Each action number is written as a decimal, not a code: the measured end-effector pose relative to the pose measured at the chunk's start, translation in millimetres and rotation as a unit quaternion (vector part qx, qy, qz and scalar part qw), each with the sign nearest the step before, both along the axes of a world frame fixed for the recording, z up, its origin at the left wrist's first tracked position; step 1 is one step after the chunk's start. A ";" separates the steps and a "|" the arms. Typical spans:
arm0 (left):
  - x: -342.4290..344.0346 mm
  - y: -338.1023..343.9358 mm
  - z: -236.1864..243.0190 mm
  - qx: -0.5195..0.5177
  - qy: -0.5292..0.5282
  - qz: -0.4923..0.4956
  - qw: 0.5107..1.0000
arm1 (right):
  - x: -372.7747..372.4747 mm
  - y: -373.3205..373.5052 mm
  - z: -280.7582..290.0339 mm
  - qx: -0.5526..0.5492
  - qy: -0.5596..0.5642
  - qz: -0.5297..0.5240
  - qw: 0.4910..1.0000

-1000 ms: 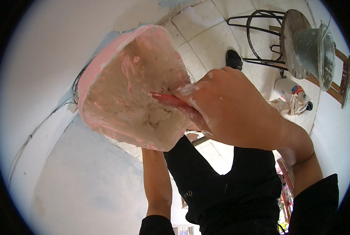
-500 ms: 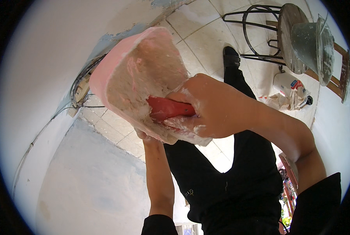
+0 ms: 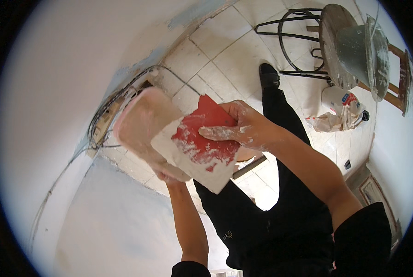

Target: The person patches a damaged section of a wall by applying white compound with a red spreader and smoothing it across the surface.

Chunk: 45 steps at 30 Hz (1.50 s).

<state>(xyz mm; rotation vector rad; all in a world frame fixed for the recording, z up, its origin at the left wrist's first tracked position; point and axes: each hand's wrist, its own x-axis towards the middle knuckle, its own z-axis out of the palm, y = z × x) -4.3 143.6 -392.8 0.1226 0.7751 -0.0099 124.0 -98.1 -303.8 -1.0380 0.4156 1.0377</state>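
Head view: right hand (image 3: 238, 125) mid-frame, fingers clamped on a red scraper (image 3: 207, 111), thumb flat on its face, other fingers mostly behind it. Cream paste (image 3: 215, 179) coats the scraper's lower and left edges, smears run up over the red. Pink tub (image 3: 141, 127) just left of centre, tilted, mouth toward camera and right, inside coated with cream material. Left hand (image 3: 165, 177) under the tub's lower edge, grasping it from below.

Edges/room: scraper's left part overlaps the tub's right side in the frame; contact or gap, cannot tell. Tub's left rim is near the cables (image 3: 95, 123) in the picture, with the pale wall (image 3: 72, 78) filling the left side. Widest open room is up and right of the scraper, over the tiled floor (image 3: 229, 44), as far as a dark shoe (image 3: 269, 77) and the stool (image 3: 332, 44) at upper right. Below, scraper's bottom corner overlaps the black trousers (image 3: 280, 231).

Hidden/hard to see: left fingers mostly behind the tub; tub's right side and part of its mouth covered by scraper and paste. Tub motion-blurred, contents' depth unclear. Grey-green bucket (image 3: 358, 51) sits on the stool, its base against the seat. Crumpled bag (image 3: 338, 121) partly covers a white container (image 3: 332, 98), right. Sleeves cut off by lower edge; fisheye border darkens the corners.
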 end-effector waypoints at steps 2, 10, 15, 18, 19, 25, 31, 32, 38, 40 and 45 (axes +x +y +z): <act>1.6 1.4 -3.2 0.002 0.004 -0.012 1.000 | 3.2 -5.3 -18.1 0.012 0.016 -0.078 0.997; -13.9 4.5 -38.1 0.005 0.031 -0.067 0.997 | 22.3 -35.3 -225.1 -0.056 -0.037 -0.326 0.943; -39.7 19.2 -60.6 0.012 0.060 -0.110 0.992 | 48.8 15.0 -345.7 -0.099 -0.089 -0.402 0.906; -45.0 26.1 -61.6 0.061 0.059 -0.140 0.986 | 75.1 42.2 -405.7 -0.238 -0.095 -0.363 0.896; -48.9 27.6 -66.4 0.076 0.059 -0.151 0.984 | 74.5 43.9 -425.2 -0.317 -0.110 -0.335 0.880; -57.5 75.1 -76.5 0.091 0.046 -0.139 0.985 | 112.6 102.1 -410.1 -0.484 -0.172 -0.210 0.832; -50.4 72.7 -78.5 0.084 0.042 -0.151 0.984 | 131.9 135.2 -424.2 -0.531 -0.273 -0.093 0.797; -50.1 71.9 -80.1 0.081 0.042 -0.152 0.984 | 128.4 138.8 -423.1 -0.545 -0.284 -0.069 0.786; -45.2 71.2 -73.8 0.078 0.039 -0.159 0.983 | 98.6 149.2 -401.2 -0.449 -0.342 0.028 0.825; -41.5 68.3 -72.4 0.073 0.036 -0.164 0.983 | 84.7 134.6 -411.1 -0.452 -0.358 0.072 0.814; -37.5 70.0 -69.4 0.074 0.031 -0.167 0.983 | 62.6 103.2 -406.9 -0.457 -0.312 -0.038 0.832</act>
